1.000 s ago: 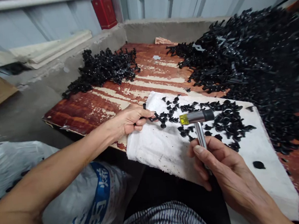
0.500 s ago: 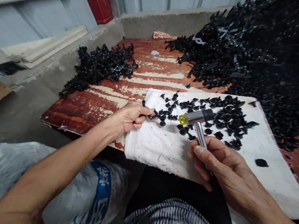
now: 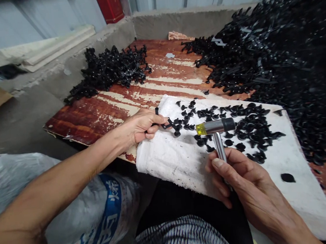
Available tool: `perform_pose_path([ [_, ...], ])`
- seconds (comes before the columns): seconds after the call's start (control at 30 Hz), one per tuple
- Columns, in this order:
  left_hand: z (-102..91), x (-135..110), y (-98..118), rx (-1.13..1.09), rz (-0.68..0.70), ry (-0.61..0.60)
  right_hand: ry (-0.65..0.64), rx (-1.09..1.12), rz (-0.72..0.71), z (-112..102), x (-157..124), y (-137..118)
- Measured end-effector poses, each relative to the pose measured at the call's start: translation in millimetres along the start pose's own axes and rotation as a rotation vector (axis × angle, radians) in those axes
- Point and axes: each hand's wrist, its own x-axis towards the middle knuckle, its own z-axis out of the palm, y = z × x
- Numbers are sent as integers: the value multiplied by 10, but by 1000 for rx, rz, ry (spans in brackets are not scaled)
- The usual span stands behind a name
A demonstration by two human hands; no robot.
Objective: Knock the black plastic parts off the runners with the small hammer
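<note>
Gripping a soft-faced hammer (image 3: 216,126) by its chrome shaft, the right hand (image 3: 249,179) holds the head crosswise over the cloth, yellow face toward the left hand. The fingers (image 3: 228,165) are curled closed around the shaft, with the thumb lying along it. The left hand (image 3: 143,128) is just beside the hammer, its fingers (image 3: 152,120) pressed together and pinching a black plastic runner (image 3: 167,126), a short branched length with moulded pieces on it. Loose black moulded pieces (image 3: 251,128), mushroom-shaped and small, lie scattered across a white cloth (image 3: 167,164) – some close around the hammer head, more of them to its right. The cloth lies on a bench (image 3: 94,133) of reddish board with its coating peeling in pale streaks. Farther out on the bench sit a smaller heap of black runners (image 3: 108,71) and a far larger mound (image 3: 275,56) spreading off to the right. A woven sack (image 3: 20,179) with a blue band lies by the left forearm – and striped clothing (image 3: 178,240) shows at the bottom. Behind the bench runs a low concrete wall (image 3: 187,20), with a red box (image 3: 109,3) above it.
</note>
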Motion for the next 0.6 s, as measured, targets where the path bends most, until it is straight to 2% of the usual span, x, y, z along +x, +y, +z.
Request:
perform_pose_path([
  [0.33, -2, -15, 11, 49, 9, 5, 11, -6, -21, -11, -4, 36],
  [0.43, 32, -34, 55, 99, 18, 36, -6, -116, -41, -38, -9, -14],
  [0.5, 56, -39, 86, 140, 35, 57, -6, -308, -143, -76, 17, -60],
  [0.6, 78, -36, 109, 188, 63, 77, 15, -639, -443, -149, 118, -107],
])
